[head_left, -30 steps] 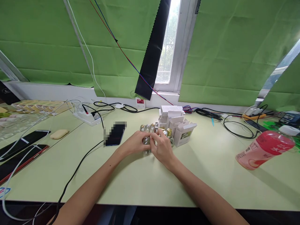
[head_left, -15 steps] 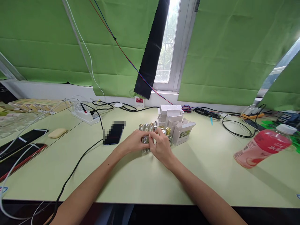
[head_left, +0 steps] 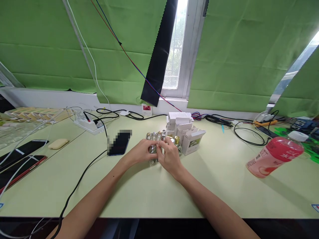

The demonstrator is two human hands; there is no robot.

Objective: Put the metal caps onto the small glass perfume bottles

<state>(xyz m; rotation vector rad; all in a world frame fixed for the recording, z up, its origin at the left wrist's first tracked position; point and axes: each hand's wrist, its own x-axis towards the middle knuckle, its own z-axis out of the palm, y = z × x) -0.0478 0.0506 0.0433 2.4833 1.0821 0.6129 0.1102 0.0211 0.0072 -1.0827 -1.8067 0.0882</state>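
Both hands meet at mid-table over a cluster of small glass bottles. Left hand (head_left: 141, 153) curled around one small bottle (head_left: 152, 153) with a silver cap, fingers wrapped on its left side; bottle stands upright on the pale green table (head_left: 219, 179). Right hand (head_left: 169, 156) closed in against the same bottle from the right, fingertips pinching at its cap; how firm that pinch is cannot be told. Just behind the hands, a row of silver-capped bottles (head_left: 155, 135), and a gold-capped bottle (head_left: 177, 140) at the right end. Touching that group, a stack of small white cartons (head_left: 185, 127), one open. Dark phone (head_left: 119, 146) lies left of the hands, near. Pink drink bottle (head_left: 274, 156) lies tilted well apart at right. Black cable (head_left: 82, 174) crosses the table at left.
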